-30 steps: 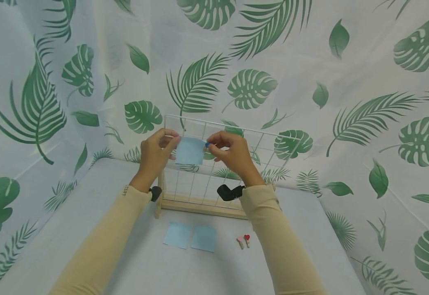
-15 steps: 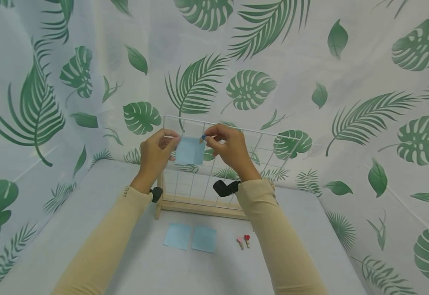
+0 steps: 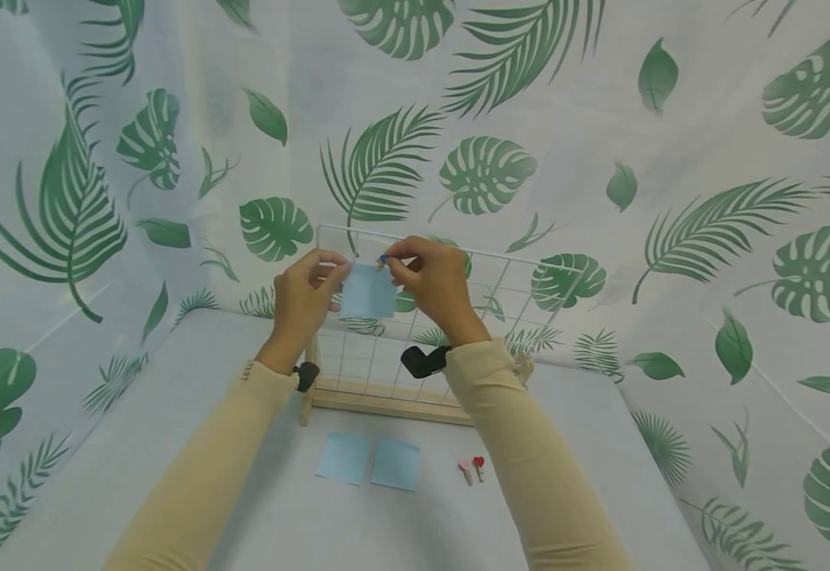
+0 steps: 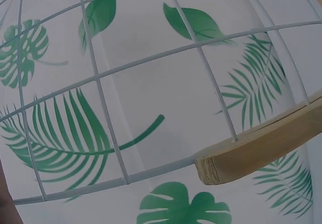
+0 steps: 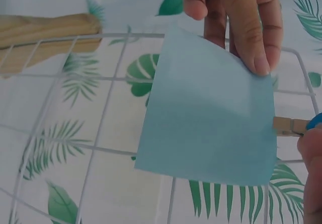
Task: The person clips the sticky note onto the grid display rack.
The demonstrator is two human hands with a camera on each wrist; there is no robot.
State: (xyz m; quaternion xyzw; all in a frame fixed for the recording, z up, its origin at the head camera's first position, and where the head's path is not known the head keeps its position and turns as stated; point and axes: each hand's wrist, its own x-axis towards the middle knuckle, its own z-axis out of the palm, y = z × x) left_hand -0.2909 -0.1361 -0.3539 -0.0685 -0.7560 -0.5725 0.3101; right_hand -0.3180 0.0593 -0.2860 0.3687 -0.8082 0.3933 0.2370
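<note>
A light blue square sheet of paper (image 3: 369, 295) is held up in front of the white wire grid (image 3: 506, 274). My left hand (image 3: 304, 295) pinches the sheet near its upper left corner. In my right hand (image 3: 430, 279), thumb and fingers pinch a small wooden clothespin (image 5: 289, 126) with a blue decoration. In the right wrist view the clothespin's tip meets the sheet's edge; whether it grips a wire too I cannot tell. Only a sliver of skin shows at the left border of the left wrist view, with the grid and a wooden post (image 4: 251, 151).
The grid stands on a wooden base (image 3: 393, 404) upon a white table (image 3: 357, 527). Before it lie two more blue sheets (image 3: 344, 457) (image 3: 395, 465), and to their right a pink clothespin (image 3: 465, 471) and a red heart clothespin (image 3: 479, 467). A leaf-printed sheet hangs behind.
My right hand has moved up and left with the clothespin, from beside the sheet's right edge to its top edge. The left hand has stayed nearly still with the sheet.
</note>
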